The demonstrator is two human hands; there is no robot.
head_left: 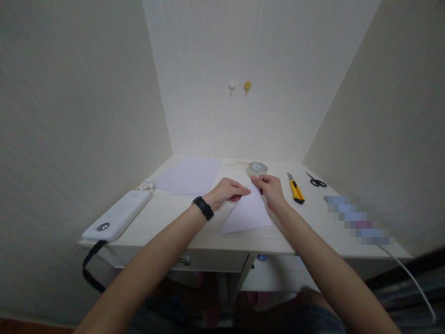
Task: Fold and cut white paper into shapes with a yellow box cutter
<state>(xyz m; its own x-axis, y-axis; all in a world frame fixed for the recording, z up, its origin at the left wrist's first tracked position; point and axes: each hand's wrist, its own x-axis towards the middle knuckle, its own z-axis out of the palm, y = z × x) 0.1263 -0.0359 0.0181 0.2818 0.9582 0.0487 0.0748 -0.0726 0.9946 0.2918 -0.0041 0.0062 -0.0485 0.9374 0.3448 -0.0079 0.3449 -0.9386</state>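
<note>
A white sheet of paper [247,214], folded to a triangular shape, lies on the desk in front of me with its narrow end pointing away. My left hand [227,191], with a black watch on the wrist, pinches the paper's left edge near the top. At the tip, my right hand [269,186] grips the paper between thumb and fingers. Just beyond the right fingers sits a roll of clear tape [257,168]. Some of the fingers of both hands are hidden behind the paper or curled under.
Loose white sheets [194,174] lie at the back left. A white device [118,215] with a black strap rests on the left edge. To the right are a yellow box cutter [295,189], black-handled scissors [316,181] and a blurred-out object [359,220] with a white cable.
</note>
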